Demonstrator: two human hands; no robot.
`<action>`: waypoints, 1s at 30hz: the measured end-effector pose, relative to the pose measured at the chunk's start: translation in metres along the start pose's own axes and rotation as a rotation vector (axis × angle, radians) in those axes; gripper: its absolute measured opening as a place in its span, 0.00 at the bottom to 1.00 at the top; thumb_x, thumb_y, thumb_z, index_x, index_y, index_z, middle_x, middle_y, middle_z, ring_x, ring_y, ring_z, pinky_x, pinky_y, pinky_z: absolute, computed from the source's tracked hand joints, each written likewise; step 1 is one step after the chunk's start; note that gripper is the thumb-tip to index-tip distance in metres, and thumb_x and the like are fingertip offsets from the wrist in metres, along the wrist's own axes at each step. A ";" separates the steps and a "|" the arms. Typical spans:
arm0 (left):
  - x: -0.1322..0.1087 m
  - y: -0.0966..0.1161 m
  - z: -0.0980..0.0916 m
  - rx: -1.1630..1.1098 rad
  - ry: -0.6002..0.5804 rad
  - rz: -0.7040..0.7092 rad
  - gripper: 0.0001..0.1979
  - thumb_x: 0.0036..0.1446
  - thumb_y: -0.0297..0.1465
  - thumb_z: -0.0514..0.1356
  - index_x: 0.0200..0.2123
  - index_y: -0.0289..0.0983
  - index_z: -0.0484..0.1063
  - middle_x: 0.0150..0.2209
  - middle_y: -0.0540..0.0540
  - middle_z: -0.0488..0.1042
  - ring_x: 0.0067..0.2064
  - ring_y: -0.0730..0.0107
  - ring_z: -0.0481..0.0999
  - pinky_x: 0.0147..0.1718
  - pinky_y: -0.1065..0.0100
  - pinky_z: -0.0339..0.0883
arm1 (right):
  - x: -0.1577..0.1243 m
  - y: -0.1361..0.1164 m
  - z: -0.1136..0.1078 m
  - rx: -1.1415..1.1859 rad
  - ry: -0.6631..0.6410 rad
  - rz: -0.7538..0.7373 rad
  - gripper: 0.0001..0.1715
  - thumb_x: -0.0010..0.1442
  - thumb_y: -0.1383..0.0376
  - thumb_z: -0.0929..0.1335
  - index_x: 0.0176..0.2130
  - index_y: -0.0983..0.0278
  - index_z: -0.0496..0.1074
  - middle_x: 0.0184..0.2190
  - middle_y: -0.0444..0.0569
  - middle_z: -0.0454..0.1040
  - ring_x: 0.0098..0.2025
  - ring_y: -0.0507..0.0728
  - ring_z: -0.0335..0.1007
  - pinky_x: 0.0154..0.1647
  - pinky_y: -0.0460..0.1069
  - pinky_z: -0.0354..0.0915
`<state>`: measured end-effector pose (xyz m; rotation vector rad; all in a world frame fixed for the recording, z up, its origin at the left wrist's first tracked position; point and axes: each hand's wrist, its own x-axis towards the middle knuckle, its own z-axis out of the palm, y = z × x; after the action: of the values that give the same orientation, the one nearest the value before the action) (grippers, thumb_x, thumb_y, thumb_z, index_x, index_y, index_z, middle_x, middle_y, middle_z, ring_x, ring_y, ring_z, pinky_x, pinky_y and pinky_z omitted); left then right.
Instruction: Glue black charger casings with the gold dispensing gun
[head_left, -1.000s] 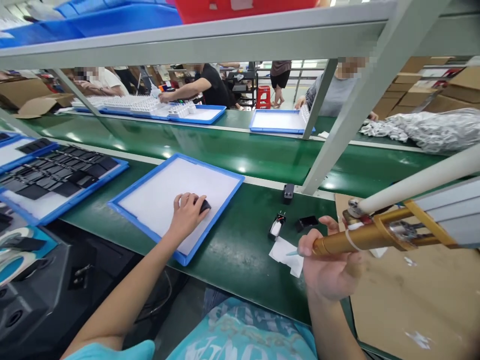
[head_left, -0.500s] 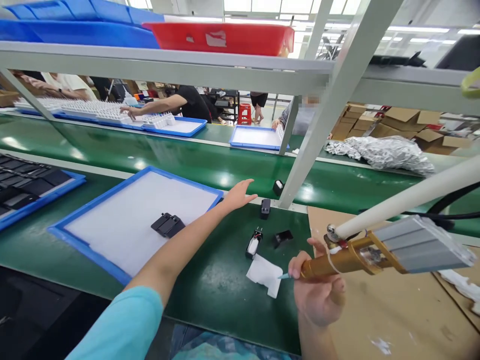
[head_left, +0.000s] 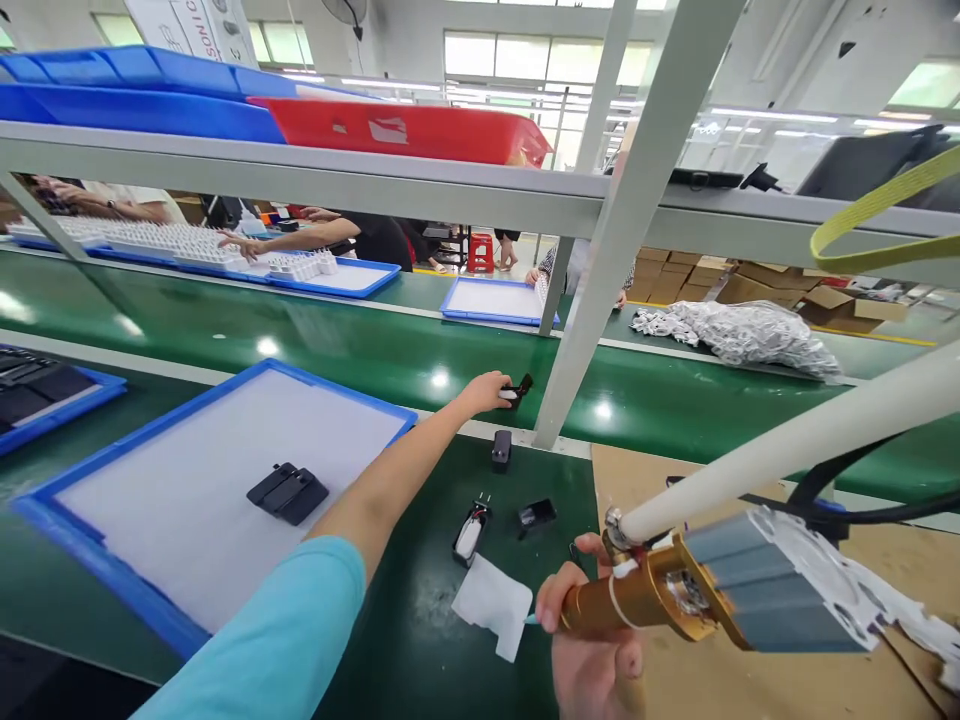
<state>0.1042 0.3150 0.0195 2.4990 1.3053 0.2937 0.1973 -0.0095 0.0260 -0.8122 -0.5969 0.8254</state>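
My left hand (head_left: 484, 394) reaches over the far belt with its fingers closed on a black plug-adapter casing (head_left: 516, 392) with white inside. Low on the right, my right hand (head_left: 581, 640) is curled around the front end of a gold-coloured cylindrical tool (head_left: 622, 595). A light-blue tip (head_left: 532, 619) pokes out by its fingers, next to a white paper piece (head_left: 491, 600). On the green bench between my hands lie an opened black adapter (head_left: 470, 533) with metal pins and white filling, a black cover (head_left: 536, 516) and another black adapter (head_left: 502, 450).
A blue-rimmed tray (head_left: 187, 470) on the left holds a black adapter part (head_left: 288, 493). A slanted metal post (head_left: 600, 290) stands right of my left hand. A white pole (head_left: 787, 450) crosses over cardboard (head_left: 720, 670). Co-workers' hands (head_left: 244, 246) work beyond the belt (head_left: 360, 360).
My left hand has gone from open to closed on the black adapter casing on the far belt, which is now tilted. My view has shifted; the right hand stays at the gold-coloured tool.
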 end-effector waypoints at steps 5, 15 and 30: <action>-0.080 -0.004 -0.038 0.076 0.128 -0.088 0.15 0.52 0.35 0.64 0.43 0.37 0.72 0.42 0.43 0.71 0.44 0.56 0.74 0.39 0.64 0.67 | -0.004 -0.004 0.000 -0.006 0.062 0.040 0.38 0.38 0.34 0.63 0.48 0.39 0.64 0.42 0.45 0.68 0.14 0.52 0.56 0.12 0.57 0.54; -0.303 0.028 -0.018 -0.155 0.158 -0.171 0.13 0.54 0.39 0.64 0.41 0.40 0.71 0.39 0.48 0.72 0.41 0.62 0.73 0.38 0.64 0.66 | -0.009 -0.020 0.007 0.002 -0.087 -0.073 0.25 0.50 0.48 0.64 0.48 0.47 0.69 0.45 0.46 0.67 0.19 0.52 0.61 0.18 0.56 0.57; -0.295 0.008 0.014 -0.841 -0.255 -0.087 0.27 0.62 0.46 0.55 0.62 0.45 0.59 0.48 0.45 0.76 0.46 0.66 0.75 0.46 0.63 0.67 | -0.010 -0.019 0.016 -0.003 -0.117 -0.208 0.19 0.53 0.54 0.64 0.46 0.47 0.71 0.45 0.44 0.70 0.19 0.52 0.64 0.18 0.54 0.59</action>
<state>-0.0518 0.0645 -0.0024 1.6990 0.9162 0.3878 0.1875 -0.0196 0.0495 -0.6943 -0.7726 0.6844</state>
